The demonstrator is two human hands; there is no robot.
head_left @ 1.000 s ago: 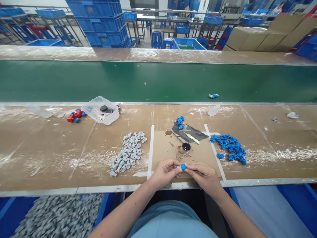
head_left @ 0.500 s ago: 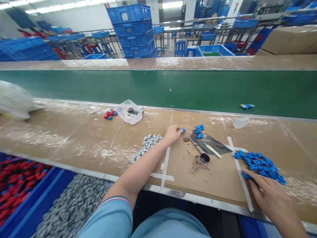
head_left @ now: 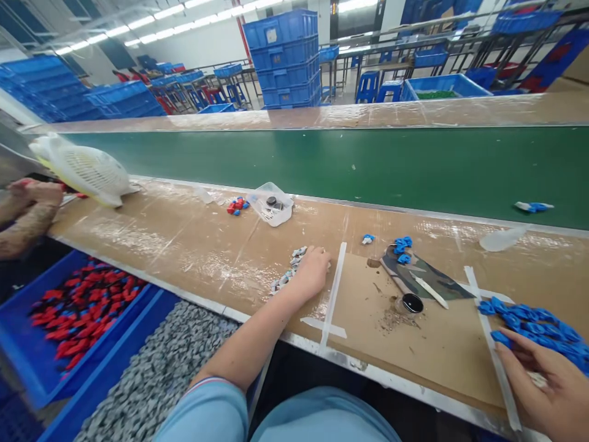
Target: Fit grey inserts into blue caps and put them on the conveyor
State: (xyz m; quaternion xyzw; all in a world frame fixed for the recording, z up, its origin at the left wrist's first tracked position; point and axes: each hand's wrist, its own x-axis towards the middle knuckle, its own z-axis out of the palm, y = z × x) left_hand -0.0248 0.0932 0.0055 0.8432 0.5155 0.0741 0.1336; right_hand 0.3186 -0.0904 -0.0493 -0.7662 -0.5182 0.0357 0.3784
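My left hand [head_left: 311, 270] rests palm down on the pile of small grey plastic parts [head_left: 291, 270] on the brown bench; whether it grips one is hidden. My right hand [head_left: 547, 383] lies at the near edge of the heap of blue plastic parts [head_left: 534, 319], fingertips touching a blue piece. A single blue-and-grey assembled part [head_left: 368, 239] lies alone on the bench beyond my left hand. A few more blue parts [head_left: 402, 247] sit on a camouflage cloth [head_left: 423, 279], with a white blade [head_left: 429, 291] and a small black cap [head_left: 412, 302].
The green conveyor belt [head_left: 322, 162] runs behind the bench, with one blue part [head_left: 532, 207] on it. A clear tub [head_left: 272, 206], red and blue parts [head_left: 237, 205] and a white fan [head_left: 85, 169] lie left. Below are bins of red parts [head_left: 78, 304] and grey parts [head_left: 156, 374]. Another person's arms [head_left: 27, 215] at far left.
My left hand set the blue assembled part down on the bench and drew back onto the grey pile. My right hand stayed at the blue heap. The view swung left.
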